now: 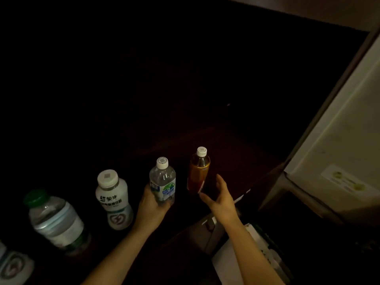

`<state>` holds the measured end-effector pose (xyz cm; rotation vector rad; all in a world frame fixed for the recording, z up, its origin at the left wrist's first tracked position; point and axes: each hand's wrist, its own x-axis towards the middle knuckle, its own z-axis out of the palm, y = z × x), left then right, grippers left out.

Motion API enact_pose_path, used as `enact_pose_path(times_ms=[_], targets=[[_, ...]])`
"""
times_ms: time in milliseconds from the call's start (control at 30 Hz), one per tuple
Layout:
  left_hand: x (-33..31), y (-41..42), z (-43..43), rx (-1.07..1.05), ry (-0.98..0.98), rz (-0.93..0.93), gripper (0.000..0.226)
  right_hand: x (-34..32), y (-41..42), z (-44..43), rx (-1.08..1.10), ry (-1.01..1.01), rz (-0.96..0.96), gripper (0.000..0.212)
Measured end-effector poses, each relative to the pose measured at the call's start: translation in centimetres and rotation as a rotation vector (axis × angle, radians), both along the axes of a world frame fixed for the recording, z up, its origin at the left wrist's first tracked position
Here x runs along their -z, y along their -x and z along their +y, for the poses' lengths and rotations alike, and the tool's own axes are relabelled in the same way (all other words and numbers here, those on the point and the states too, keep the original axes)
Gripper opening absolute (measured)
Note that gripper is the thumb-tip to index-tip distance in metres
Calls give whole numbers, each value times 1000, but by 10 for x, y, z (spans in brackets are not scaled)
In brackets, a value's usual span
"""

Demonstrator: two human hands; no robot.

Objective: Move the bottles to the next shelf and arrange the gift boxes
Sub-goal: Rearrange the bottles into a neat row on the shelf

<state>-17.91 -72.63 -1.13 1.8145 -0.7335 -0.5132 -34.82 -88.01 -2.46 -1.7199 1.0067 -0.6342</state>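
The scene is very dark. My left hand (151,208) grips the lower part of a clear water bottle (163,179) with a white cap, held upright. Just right of it stands an amber tea bottle (198,171) with a white cap. My right hand (220,197) is open beside that bottle, fingers spread, not touching it as far as I can see. Left of my left hand stand a white milk-drink bottle (113,199) and a clear green-capped bottle (55,221). Another white bottle (12,266) is cut off at the bottom left corner.
The bottles stand on a dark reddish shelf surface (232,153); its back is lost in darkness. A pale upright panel (337,153) with a sticker rises at the right. Below my right arm lie a pale box (207,231) and white papers (232,262).
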Motion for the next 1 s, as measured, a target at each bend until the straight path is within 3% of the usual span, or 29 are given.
enact_pose_path(times_ms=[133, 367, 533, 1000], targets=[[10, 0, -2, -52, -7, -3, 61, 11, -17, -28, -81, -6, 15, 101], [16, 4, -5, -128, 1, -26, 65, 19, -35, -44, -202, 59, 21, 82], [23, 1, -5, -126, 3, -40, 66, 25, -37, -46, -194, 90, 1, 72], [33, -14, -2, -64, -11, 31, 72, 27, -46, -20, 5, 140, -91, 75]])
